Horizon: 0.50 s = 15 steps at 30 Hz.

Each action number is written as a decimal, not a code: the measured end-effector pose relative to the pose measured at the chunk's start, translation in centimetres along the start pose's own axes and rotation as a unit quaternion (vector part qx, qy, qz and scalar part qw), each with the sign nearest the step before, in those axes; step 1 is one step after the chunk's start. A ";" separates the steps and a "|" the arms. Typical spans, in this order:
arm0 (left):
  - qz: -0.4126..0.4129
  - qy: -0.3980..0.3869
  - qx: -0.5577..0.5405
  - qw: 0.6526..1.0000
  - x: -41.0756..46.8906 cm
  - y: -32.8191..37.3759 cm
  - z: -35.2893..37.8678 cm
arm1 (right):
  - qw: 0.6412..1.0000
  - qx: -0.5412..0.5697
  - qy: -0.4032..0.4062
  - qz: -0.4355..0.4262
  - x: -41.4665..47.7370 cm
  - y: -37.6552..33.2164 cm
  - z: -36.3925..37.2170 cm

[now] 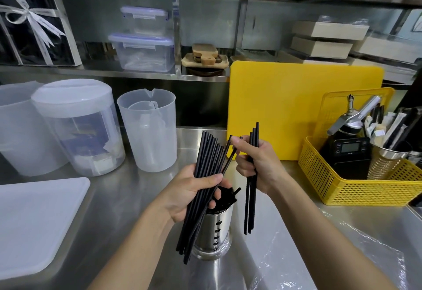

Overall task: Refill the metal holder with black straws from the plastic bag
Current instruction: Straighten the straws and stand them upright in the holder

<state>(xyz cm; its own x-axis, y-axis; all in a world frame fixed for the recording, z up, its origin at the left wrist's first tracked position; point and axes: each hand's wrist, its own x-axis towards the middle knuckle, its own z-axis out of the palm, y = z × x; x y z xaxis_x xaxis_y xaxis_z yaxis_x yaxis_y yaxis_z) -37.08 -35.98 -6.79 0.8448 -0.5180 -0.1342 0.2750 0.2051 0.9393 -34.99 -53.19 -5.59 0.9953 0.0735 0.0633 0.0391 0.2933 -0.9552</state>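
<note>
A person's two bare hands work over a steel counter point(127, 189), seen from above. The left hand point(194, 189) is wrapped around a thick bundle of black straws point(205, 159), thumb pressed across the front, the bundle tilted with its top ends fanning up and to the right. The right hand point(258, 166) grips a few more straws point(252, 189), fingers curled tight around them so they stand nearly upright; its thumb and forefinger also pinch the tip of one loose straw point(229, 160) that leans across from the left bundle. Directly below the left hand stands the metal holder point(215, 232), a shiny cylinder with cut-out holes (some dark straws already poke out of its top). Clear plastic bag point(342, 251) film lies flat on the counter to the right, under the right forearm. Behind the hands sit clear plastic jugs point(148, 130), a yellow cutting board point(285, 107) leaning upright, and a yellow basket point(365, 189) of tools.
</note>
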 end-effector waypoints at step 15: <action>-0.031 -0.063 -0.037 0.997 -0.4 -0.3 -1.1 | 0.951 0.198 0.224 -0.080 1.9 -3.5 -3.1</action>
<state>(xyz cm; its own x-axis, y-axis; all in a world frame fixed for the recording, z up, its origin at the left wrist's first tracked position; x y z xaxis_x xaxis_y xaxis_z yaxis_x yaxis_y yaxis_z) -36.96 -34.96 -7.35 0.7620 -0.6308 -0.1466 0.3627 0.2282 0.9035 -32.95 -57.01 -3.02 0.9208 -0.3897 -0.0157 0.2449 0.6091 -0.7544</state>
